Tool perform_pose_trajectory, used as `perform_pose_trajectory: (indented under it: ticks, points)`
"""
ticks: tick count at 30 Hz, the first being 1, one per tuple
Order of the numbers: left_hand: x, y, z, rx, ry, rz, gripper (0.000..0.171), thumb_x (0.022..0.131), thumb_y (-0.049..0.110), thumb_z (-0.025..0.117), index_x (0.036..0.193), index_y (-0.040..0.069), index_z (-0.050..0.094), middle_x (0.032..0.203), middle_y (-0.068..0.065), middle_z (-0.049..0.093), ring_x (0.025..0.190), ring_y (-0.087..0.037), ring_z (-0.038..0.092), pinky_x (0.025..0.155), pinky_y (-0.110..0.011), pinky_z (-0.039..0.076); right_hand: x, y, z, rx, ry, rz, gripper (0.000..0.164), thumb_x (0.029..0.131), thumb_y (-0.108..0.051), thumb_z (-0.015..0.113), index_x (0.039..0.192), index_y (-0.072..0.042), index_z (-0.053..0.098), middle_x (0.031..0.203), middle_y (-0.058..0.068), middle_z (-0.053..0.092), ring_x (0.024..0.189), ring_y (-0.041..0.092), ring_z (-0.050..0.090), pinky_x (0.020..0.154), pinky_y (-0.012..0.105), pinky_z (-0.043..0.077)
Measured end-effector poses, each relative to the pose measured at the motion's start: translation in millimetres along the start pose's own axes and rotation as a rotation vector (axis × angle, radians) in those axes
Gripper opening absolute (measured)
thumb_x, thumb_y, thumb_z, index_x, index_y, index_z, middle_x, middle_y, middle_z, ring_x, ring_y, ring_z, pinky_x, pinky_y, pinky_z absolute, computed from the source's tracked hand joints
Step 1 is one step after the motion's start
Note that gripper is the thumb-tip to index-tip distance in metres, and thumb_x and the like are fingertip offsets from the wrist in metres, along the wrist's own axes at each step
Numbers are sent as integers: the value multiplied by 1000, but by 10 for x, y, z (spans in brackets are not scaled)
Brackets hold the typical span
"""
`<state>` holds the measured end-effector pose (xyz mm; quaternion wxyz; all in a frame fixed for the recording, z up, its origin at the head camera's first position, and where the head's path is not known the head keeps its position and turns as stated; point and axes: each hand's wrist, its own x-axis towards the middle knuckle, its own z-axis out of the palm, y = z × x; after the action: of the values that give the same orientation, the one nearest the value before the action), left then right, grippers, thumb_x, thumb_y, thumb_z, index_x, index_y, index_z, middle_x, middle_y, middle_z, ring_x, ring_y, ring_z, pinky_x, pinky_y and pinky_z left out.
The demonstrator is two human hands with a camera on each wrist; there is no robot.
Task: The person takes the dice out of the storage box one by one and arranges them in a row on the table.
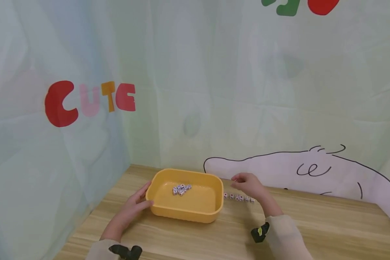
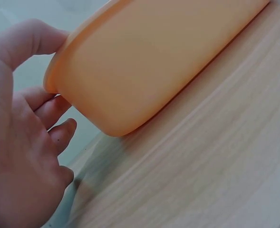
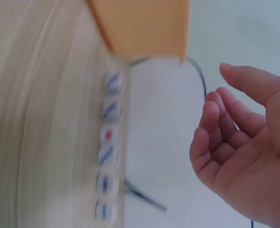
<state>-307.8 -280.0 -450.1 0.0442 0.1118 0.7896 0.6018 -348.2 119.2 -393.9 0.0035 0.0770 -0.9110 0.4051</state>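
A yellow plastic tub [image 1: 201,200] stands on the table, with a small heap of white dice [image 1: 181,192] inside, left of its middle. My left hand [image 1: 132,208] holds the tub's left end; in the left wrist view its thumb lies on the rim and fingertips reach beneath the lip. Beyond the tub's right end, several more white dice [image 1: 237,198] form a row along the table, one showing a red pip in the right wrist view. Above that row hovers my right hand [image 1: 251,186], fingers loosely curled with nothing between them and the thumb [image 3: 251,83] apart.
The wooden table [image 1: 169,234] runs up to a fabric backdrop [image 1: 188,90] behind and at the left. Its printed white cartoon figure [image 1: 266,168] meets the table's back edge, just behind the dice row.
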Motion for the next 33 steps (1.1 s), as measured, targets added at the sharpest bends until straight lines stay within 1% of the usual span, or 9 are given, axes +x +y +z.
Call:
perform_pose_trajectory:
  ticks: [3, 7, 10, 15, 17, 20, 26, 30, 33]
  points:
    - [-1, 0, 12, 14, 13, -9, 75, 92, 16, 60, 154, 6, 19, 158, -19, 18, 144, -37, 21, 115, -52, 19, 35, -121, 102, 21, 4, -34, 25, 88, -18, 68, 105, 0, 68, 86, 4, 66, 80, 17, 58, 74, 33, 53]
    - [3, 3, 19, 18, 22, -13, 75, 91, 16, 61, 154, 6, 20, 159, -18, 17, 145, -37, 19, 115, -52, 19, 68, -290, 229, 41, -4, -41, 25, 88, -20, 69, 105, -2, 69, 86, 3, 66, 79, 16, 57, 73, 31, 52]
    - [4, 5, 21, 15, 23, -12, 75, 91, 16, 60, 154, 6, 20, 159, -18, 16, 145, -37, 17, 115, -52, 18, 89, -409, 322, 61, -13, -58, 27, 87, -19, 69, 106, 0, 68, 85, 3, 65, 79, 15, 56, 72, 29, 51]
    - [7, -12, 21, 19, 23, -16, 75, 91, 17, 60, 154, 7, 20, 159, -18, 16, 145, -37, 16, 115, -53, 17, 150, -568, 495, 81, -60, -108, 27, 86, -17, 70, 106, 2, 68, 84, 3, 66, 77, 13, 57, 67, 25, 49]
    - [8, -23, 16, 13, 18, -9, 75, 92, 17, 60, 154, 7, 20, 159, -18, 17, 145, -36, 17, 115, -52, 17, 170, -623, 571, 84, -90, -111, 28, 86, -17, 70, 107, 2, 67, 85, 3, 66, 77, 13, 58, 67, 25, 50]
    - [18, -37, 8, -4, 9, -1, 75, 92, 15, 60, 154, 6, 20, 158, -18, 18, 145, -36, 18, 115, -52, 17, 199, -686, 679, 85, -123, -120, 29, 87, -17, 70, 108, 2, 67, 85, 3, 66, 76, 13, 59, 66, 25, 50]
    - [14, -39, -12, -15, 3, 11, 75, 91, 13, 59, 154, 5, 19, 158, -20, 16, 145, -37, 15, 115, -53, 14, 275, -758, 922, 122, -169, -127, 30, 86, -17, 70, 109, 3, 67, 81, 2, 65, 70, 11, 56, 61, 22, 48]
    - [9, -31, -18, -13, 9, 11, 75, 91, 13, 60, 154, 4, 19, 158, -19, 17, 145, -37, 15, 116, -53, 14, 310, -771, 1068, 133, -171, -126, 28, 84, -15, 71, 105, 2, 68, 78, 1, 63, 67, 11, 55, 58, 21, 45]
    - [22, -39, -14, 5, 12, 20, 74, 91, 14, 61, 153, 4, 21, 158, -19, 18, 144, -37, 17, 115, -52, 15, 337, -769, 1142, 126, -163, -110, 23, 83, -14, 71, 100, 0, 69, 76, 0, 62, 66, 11, 54, 57, 21, 44]
